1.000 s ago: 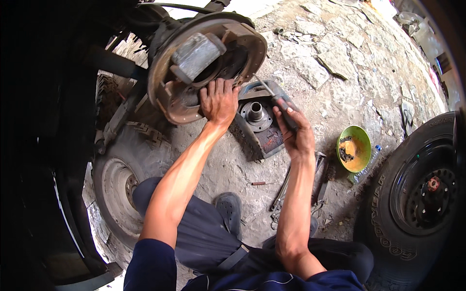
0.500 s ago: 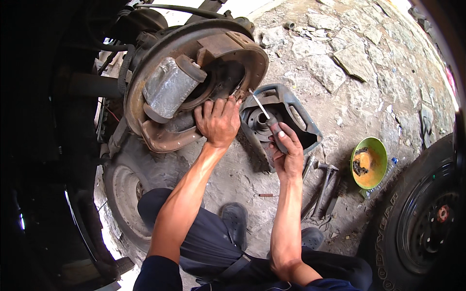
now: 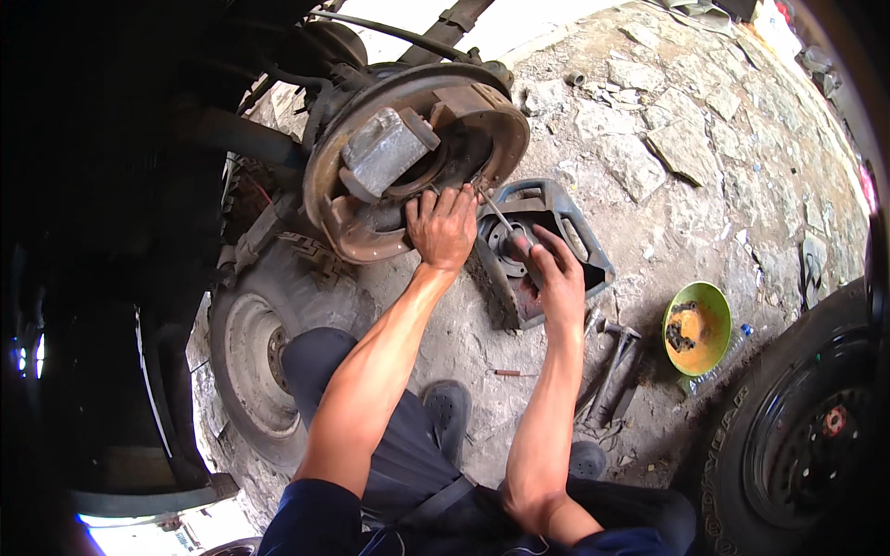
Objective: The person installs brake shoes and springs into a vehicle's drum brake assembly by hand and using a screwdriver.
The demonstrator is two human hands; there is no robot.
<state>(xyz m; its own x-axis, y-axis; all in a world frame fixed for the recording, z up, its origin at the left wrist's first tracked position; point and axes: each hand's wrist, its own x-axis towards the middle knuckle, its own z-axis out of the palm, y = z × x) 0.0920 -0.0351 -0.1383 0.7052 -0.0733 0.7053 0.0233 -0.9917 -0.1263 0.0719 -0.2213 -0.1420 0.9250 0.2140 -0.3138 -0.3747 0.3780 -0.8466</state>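
Observation:
A rusty drum brake assembly (image 3: 371, 243) hangs at upper left, with curved brake shoes and a grey metal cylinder-shaped part (image 3: 385, 153) across it. My left hand (image 3: 443, 227) is curled over the lower right edge of the brake shoe; its fingertips are partly hidden against the metal. My right hand (image 3: 559, 283) holds a screwdriver (image 3: 496, 211) by its dark handle, index finger stretched along it. The thin shaft slants up and left, its tip at the brake assembly beside my left fingers. Under the screwdriver, a dark angular frame-like container (image 3: 577, 233) holds a round metal hub part.
A green bowl (image 3: 702, 361) with orange-brown contents sits on the right, beside a clear bottle (image 3: 721, 361). A hammer (image 3: 619, 357) and other tools lie near my right forearm. Tires (image 3: 742, 445) (image 3: 232, 343) stand on both sides. Broken stone slabs (image 3: 681, 153) cover the far ground.
The view has shifted, so the brake assembly appears farther right. The screwdriver tip has come closer to my left fingers at the brake, and my right index finger has straightened.

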